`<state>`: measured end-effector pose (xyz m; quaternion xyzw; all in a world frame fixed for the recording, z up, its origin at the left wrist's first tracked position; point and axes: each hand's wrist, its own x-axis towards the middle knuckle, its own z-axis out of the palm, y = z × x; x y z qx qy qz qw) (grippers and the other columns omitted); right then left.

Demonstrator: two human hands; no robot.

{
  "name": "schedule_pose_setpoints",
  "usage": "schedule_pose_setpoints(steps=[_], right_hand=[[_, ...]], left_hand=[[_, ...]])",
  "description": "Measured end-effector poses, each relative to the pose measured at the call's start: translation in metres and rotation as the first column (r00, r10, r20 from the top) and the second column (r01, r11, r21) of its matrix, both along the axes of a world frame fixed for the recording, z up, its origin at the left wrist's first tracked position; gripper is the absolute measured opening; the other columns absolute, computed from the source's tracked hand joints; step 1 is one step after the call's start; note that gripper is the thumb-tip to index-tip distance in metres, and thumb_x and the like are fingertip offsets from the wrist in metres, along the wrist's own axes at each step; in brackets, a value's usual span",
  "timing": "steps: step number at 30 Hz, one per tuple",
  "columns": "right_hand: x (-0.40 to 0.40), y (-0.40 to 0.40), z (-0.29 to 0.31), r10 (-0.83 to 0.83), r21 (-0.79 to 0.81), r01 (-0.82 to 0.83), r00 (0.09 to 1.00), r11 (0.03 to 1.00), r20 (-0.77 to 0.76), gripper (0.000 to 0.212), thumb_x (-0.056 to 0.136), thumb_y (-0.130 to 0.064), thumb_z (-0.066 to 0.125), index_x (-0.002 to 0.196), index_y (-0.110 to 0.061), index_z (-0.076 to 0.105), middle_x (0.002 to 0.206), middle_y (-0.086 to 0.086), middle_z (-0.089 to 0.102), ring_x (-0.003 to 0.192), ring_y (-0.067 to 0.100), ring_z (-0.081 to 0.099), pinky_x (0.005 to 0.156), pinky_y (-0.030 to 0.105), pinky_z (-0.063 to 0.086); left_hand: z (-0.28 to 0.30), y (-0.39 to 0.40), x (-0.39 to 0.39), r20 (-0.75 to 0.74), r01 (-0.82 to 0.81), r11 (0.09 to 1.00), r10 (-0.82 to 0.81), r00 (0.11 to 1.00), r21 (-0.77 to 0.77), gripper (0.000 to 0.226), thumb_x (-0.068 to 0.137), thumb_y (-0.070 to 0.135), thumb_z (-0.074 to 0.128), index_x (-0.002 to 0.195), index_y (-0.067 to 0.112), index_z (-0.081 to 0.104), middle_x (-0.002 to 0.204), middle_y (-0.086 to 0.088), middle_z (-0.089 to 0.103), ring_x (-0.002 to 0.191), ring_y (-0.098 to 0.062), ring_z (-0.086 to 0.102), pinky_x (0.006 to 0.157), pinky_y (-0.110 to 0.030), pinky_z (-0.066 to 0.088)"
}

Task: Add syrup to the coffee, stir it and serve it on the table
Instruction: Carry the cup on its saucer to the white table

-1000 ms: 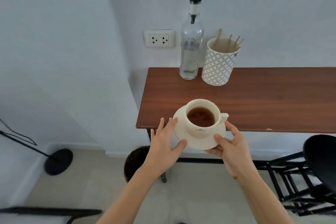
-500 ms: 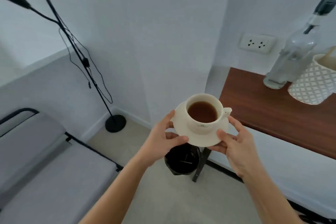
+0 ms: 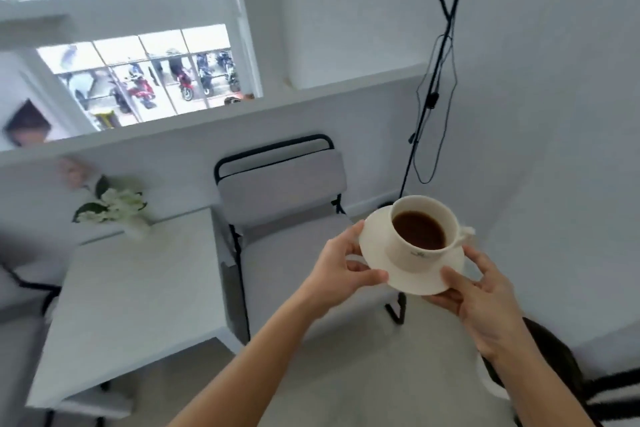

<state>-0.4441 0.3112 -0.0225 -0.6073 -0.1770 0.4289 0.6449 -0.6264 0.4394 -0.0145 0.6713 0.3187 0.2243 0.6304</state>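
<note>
White walls, a paned window up left, blurred scooters beyond it. White table (image 3: 131,291) at lower left, its near corner cut off; blurred flowers (image 3: 114,206) at its far edge. Grey chair (image 3: 282,215) just beside the table's right edge. Floor lamp (image 3: 438,55), base hidden behind cup. Left hand (image 3: 341,265) and right hand (image 3: 485,291) pinch opposite rims of saucer (image 3: 414,276), held in the air, apart from the table. Cup (image 3: 424,229) of dark coffee sits on it, handle pointing right. Logo illegible.

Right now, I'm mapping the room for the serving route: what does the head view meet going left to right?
Flowers → white table → grey chair → left hand → saucer carrying the cup → right hand.
</note>
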Motion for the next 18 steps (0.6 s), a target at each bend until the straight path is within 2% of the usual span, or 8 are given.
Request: schedule_pose_setpoints(steps=[3,6,9,12,16,18], right_hand=[[-0.051,0.049,-0.007,0.153,-0.014,-0.154,0.988,0.988,-0.004,0.056,0.098,0.008,0.054,0.147,-0.015,0.041,0.097,0.024,0.071,0.065,0.023,0.078,0.051,0.032,0.063],[-0.098,0.096,-0.014,0.302,-0.042,-0.302,0.953,0.952,-0.006,0.055,0.099,0.008,0.053,0.145,-0.019,0.04,0.091,0.023,0.074,0.067,0.023,0.079,0.053,0.032,0.064],[-0.139,0.141,-0.023,0.434,-0.063,-0.434,0.901,0.899,-0.002,0.052,0.098,0.006,0.055,0.138,-0.024,0.044,0.084,0.018,0.079,0.072,0.026,0.079,0.054,0.034,0.064],[-0.18,0.187,-0.033,0.545,-0.083,-0.545,0.838,0.834,-0.021,0.049,0.097,0.006,0.057,0.131,-0.027,0.047,0.094,0.025,0.075,0.073,0.028,0.079,0.053,0.035,0.063],[-0.235,0.246,-0.053,0.661,-0.085,-0.661,0.75,0.745,-0.039,0.045,0.097,0.004,0.058,0.117,-0.036,0.051,0.083,0.016,0.08,0.073,0.028,0.079,0.053,0.035,0.063],[-0.262,0.272,-0.059,0.721,-0.085,-0.721,0.692,0.687,-0.044,0.046,0.098,0.003,0.057,0.118,-0.038,0.048,0.081,0.015,0.08,0.074,0.029,0.079,0.054,0.034,0.063]], left_hand=[[-0.008,0.023,-0.067,-0.006,-0.129,0.991,0.128,0.992,-0.024,0.076,0.081,0.0,0.079,0.121,0.057,0.048,0.113,-0.011,0.061,0.088,-0.027,0.075,0.074,-0.019,0.059],[-0.017,0.044,-0.128,-0.009,-0.263,0.964,0.263,0.965,-0.042,0.075,0.081,0.001,0.079,0.122,0.056,0.049,0.111,-0.008,0.061,0.084,-0.018,0.076,0.074,-0.02,0.059],[-0.027,0.062,-0.18,-0.029,-0.383,0.922,0.382,0.924,-0.047,0.074,0.08,0.003,0.081,0.132,0.047,0.05,0.115,-0.009,0.062,0.093,-0.022,0.076,0.086,-0.033,0.062],[-0.038,0.081,-0.228,-0.047,-0.499,0.863,0.497,0.866,-0.072,0.078,0.078,0.003,0.082,0.138,0.04,0.049,0.115,-0.01,0.063,0.093,-0.025,0.075,0.087,-0.035,0.062],[-0.051,0.108,-0.284,-0.103,-0.634,0.769,0.626,0.773,-0.085,0.085,0.078,0.002,0.081,0.148,0.029,0.041,0.117,-0.015,0.062,0.083,-0.02,0.075,0.088,-0.037,0.061],[-0.057,0.12,-0.311,-0.116,-0.693,0.713,0.684,0.72,-0.105,0.09,0.078,0.002,0.082,0.152,0.026,0.037,0.118,-0.017,0.061,0.079,-0.017,0.073,0.088,-0.037,0.061]])
